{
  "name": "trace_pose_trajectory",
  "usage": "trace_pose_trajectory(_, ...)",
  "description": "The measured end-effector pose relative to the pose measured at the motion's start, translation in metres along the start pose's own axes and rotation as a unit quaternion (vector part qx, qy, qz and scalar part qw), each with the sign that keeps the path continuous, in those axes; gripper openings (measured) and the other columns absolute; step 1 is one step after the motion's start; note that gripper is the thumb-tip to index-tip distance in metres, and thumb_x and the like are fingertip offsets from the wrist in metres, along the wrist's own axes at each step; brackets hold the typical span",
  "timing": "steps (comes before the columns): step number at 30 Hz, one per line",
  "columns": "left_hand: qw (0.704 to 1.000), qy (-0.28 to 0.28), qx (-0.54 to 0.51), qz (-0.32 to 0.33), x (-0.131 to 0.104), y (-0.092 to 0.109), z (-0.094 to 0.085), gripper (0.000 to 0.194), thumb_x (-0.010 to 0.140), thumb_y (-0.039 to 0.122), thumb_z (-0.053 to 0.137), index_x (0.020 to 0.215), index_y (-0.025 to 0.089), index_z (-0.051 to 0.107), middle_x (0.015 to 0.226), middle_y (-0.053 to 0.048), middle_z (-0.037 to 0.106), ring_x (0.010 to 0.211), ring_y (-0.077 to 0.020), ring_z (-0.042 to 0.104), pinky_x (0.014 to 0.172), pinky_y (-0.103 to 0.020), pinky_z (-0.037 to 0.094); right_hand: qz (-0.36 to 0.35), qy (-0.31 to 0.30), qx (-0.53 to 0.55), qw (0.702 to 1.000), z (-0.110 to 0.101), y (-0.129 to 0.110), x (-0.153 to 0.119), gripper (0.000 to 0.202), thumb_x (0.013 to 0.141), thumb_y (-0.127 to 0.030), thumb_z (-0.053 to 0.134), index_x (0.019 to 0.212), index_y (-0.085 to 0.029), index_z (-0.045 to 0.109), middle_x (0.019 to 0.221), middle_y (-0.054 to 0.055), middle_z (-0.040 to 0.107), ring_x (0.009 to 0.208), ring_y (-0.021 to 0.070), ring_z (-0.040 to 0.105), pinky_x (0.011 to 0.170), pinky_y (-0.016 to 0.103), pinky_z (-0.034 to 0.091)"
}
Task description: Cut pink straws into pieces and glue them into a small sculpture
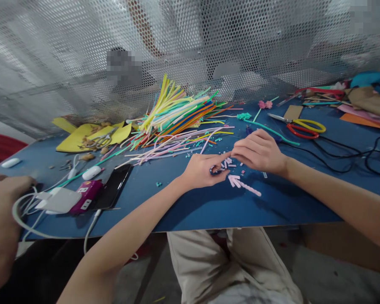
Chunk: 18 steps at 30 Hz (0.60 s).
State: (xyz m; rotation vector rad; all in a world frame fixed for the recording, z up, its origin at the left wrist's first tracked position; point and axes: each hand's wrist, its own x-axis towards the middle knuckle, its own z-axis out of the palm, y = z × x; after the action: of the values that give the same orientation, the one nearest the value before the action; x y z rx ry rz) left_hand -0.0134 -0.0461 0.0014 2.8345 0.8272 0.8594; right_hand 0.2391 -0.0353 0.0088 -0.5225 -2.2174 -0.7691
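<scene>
Your left hand (202,169) and right hand (256,151) meet above the desk (183,213), fingers curled and fingertips close together; whether either one pinches anything, I cannot tell. Short lilac pieces (228,161) lie just under them, a lilac sprig (251,189) nearer you, and the bundle of fuzzy sticks (180,114) beyond your left hand

Head camera: close above blue table (183,211), facing forward-down, perforated screen (250,46) beyond.
</scene>
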Motion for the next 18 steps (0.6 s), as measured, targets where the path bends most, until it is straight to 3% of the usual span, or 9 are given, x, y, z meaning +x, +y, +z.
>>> trace_pose_trajectory(8, 0.999, -0.023, 0.034, 0.001, 0.001, 0.002, -0.005, 0.047, 0.098, 0.039, 0.055, 0.141, 0.02, 0.058, 0.071, 0.004, 0.066, 0.063, -0.0088, 0.06, 0.056, -0.024, 0.036, 0.043, -0.04, 0.019, 0.998, 0.003, -0.001, -0.001, 0.007, 0.099, -0.026, 0.058, 0.097, -0.023, 0.065, 0.101, 0.002, 0.075, 0.083, 0.0182, 0.061, 0.082, 0.038, 0.041)
trace_pose_trajectory(13, 0.999, -0.004, 0.033, 0.001, 0.001, 0.0, -0.004, 0.047, 0.098, 0.039, 0.056, 0.142, 0.023, 0.058, 0.071, 0.004, 0.066, 0.063, -0.0088, 0.06, 0.057, -0.023, 0.038, 0.092, -0.017, 0.043, 0.995, 0.001, 0.007, -0.004, 0.005, 0.097, -0.026, 0.061, 0.094, -0.023, 0.064, 0.098, 0.003, 0.075, 0.086, 0.0194, 0.064, 0.083, 0.039, 0.041)
trace_pose_trajectory(18, 0.998, 0.006, 0.061, 0.005, 0.003, -0.004, -0.003, 0.037, 0.102, 0.04, 0.052, 0.134, 0.028, 0.066, 0.072, 0.002, 0.069, 0.061, -0.0087, 0.061, 0.055, -0.023, 0.034, 0.205, 0.033, 0.055, 0.977, -0.007, 0.029, -0.008, 0.016, 0.098, -0.036, 0.063, 0.09, -0.023, 0.068, 0.089, 0.003, 0.074, 0.083, 0.0206, 0.062, 0.081, 0.038, 0.041)
